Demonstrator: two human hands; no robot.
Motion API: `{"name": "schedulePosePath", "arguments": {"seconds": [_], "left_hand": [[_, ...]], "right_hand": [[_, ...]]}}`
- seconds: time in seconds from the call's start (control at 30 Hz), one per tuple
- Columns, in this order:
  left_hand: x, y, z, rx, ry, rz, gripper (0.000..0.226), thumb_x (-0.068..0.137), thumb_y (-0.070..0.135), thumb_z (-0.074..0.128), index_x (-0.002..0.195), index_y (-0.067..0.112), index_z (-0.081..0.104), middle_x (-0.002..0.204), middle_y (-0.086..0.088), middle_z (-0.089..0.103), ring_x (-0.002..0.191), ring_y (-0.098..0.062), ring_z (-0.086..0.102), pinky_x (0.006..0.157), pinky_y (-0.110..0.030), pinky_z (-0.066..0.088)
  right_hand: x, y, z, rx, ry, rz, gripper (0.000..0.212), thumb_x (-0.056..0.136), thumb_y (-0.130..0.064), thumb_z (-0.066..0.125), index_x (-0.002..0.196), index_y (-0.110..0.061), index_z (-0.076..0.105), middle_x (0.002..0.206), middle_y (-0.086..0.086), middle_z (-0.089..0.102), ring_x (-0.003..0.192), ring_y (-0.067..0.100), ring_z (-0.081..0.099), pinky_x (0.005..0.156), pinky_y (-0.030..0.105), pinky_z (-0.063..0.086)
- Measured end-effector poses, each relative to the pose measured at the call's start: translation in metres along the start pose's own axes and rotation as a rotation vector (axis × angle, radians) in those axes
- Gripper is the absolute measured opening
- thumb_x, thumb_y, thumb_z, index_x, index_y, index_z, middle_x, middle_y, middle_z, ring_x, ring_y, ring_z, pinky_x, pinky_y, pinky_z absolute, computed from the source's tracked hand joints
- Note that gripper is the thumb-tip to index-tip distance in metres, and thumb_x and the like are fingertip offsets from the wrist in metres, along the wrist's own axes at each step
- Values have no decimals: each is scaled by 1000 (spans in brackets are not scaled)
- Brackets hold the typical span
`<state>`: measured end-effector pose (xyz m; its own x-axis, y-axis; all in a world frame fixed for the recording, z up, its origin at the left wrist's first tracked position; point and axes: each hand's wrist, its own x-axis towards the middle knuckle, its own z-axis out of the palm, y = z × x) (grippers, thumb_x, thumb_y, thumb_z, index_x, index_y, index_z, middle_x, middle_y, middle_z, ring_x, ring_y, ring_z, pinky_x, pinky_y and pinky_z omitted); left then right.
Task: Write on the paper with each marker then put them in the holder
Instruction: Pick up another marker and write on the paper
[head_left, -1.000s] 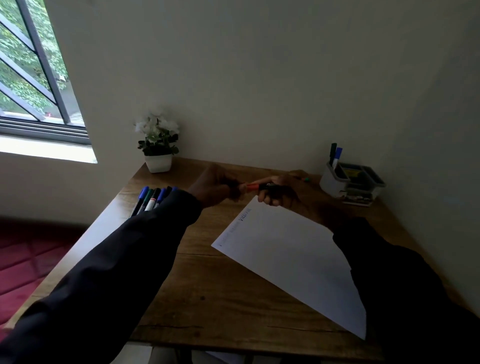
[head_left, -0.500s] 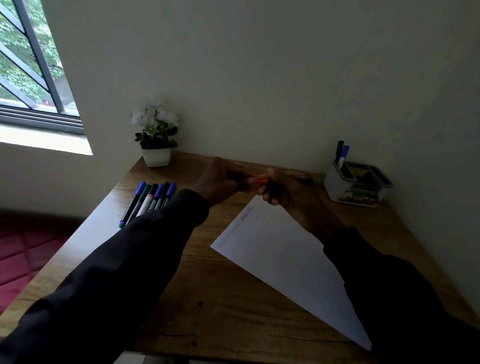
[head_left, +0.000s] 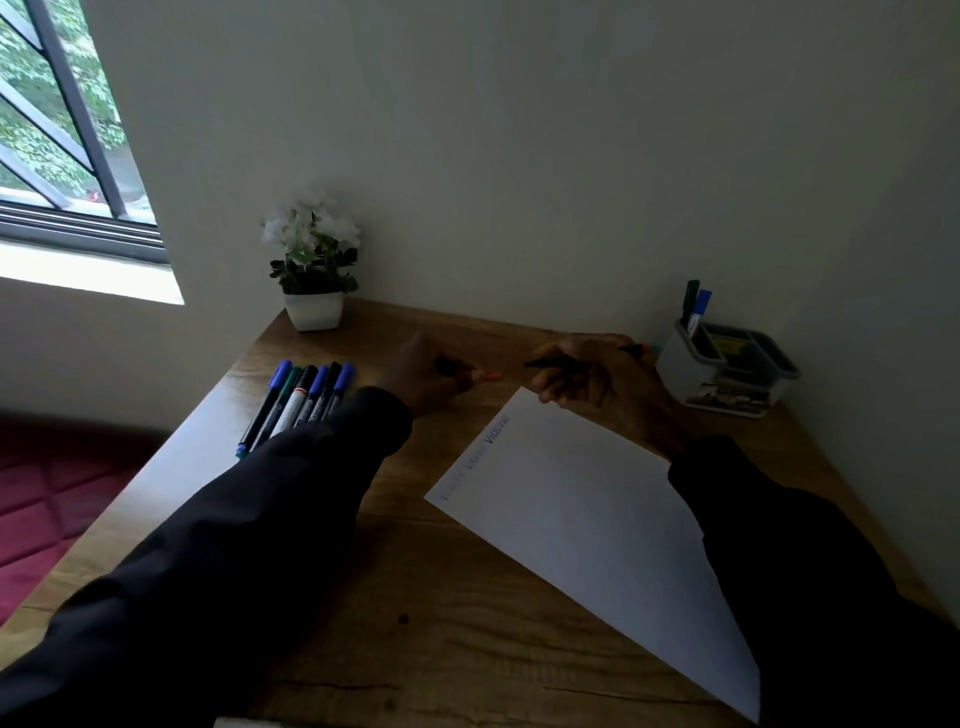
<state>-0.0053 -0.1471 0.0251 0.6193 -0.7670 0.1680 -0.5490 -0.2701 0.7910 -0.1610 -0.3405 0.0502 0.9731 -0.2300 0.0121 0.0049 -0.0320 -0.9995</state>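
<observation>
Marker, uncapped, sits clenched in your right hand at twelve o'clock of the paper, while your left hand pinches its red cap. Its bare tip could streak the desk or your sleeve, and the loose cap could roll toward the waiting markers at nine o'clock, well apart from the holder.

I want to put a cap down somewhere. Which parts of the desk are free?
Bare wood lies between the markers and the paper, and along the desk near edge. Crowded: around the holder and plant pot.
</observation>
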Motion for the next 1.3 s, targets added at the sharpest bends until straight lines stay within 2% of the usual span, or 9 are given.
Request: {"name": "schedulePosePath", "arguments": {"seconds": [0.17,0.27,0.37,0.47,0.6,0.8,0.93,1.07,1.3], "left_hand": [[6,-18,12,1,-3,-100,29,80,40,72,90,12,73,88,-2,71,81,-13,66,72,-32,56],[7,-20,16,-9,-18,-96,32,79,43,70,94,15,74,90,3,69,83,-9,64,69,-25,53],[8,-19,18,-12,-4,-90,27,82,39,68,95,16,73,88,5,67,79,-3,60,64,-18,48],[11,-24,20,7,3,-98,21,87,37,64,92,17,70,86,7,62,77,-3,58,60,-16,42],[15,-35,22,77,78,-115,13,89,38,62,88,24,62,104,3,56,89,-10,56,62,-18,41],[12,-27,22,35,72,-92,28,88,40,62,107,21,67,106,4,56,87,-6,54,64,-18,43],[8,-20,21,-57,69,-45,6,86,35,67,90,34,64,102,9,63,90,-4,59,74,-21,51],[6,-19,24,8,-11,20,32,82,26,74,78,46,49,111,-2,61,102,-17,59,82,-35,54],[2,-13,24,67,-147,49,21,81,26,74,80,39,58,100,16,48,91,1,48,65,-10,38]], "right_hand": [[11,18,-4,-143,175,-35,19,95,1,61,107,14,67,79,15,71,63,23,66,58,28,52],[18,32,-3,-199,251,-25,6,93,4,64,89,6,68,64,10,68,49,21,59,45,27,45],[18,47,0,-238,269,-43,13,93,0,65,82,-1,70,67,18,68,51,27,61,45,28,47],[18,55,4,-233,246,-64,12,94,-2,65,83,0,71,70,21,69,52,30,62,46,30,50],[19,61,7,-275,256,-95,12,94,-1,66,87,8,68,68,19,69,50,29,61,43,28,50],[17,63,7,-298,226,-112,11,93,-2,67,90,9,67,72,22,70,54,32,63,46,27,51],[19,64,7,-352,220,-113,7,93,-1,67,90,6,66,72,22,70,53,30,63,44,27,50],[21,65,8,-396,208,-124,8,93,-1,67,88,6,65,72,20,71,52,24,65,45,27,52],[19,67,11,-399,241,-135,14,92,-1,67,82,8,64,69,22,69,49,24,63,40,25,47]]}}
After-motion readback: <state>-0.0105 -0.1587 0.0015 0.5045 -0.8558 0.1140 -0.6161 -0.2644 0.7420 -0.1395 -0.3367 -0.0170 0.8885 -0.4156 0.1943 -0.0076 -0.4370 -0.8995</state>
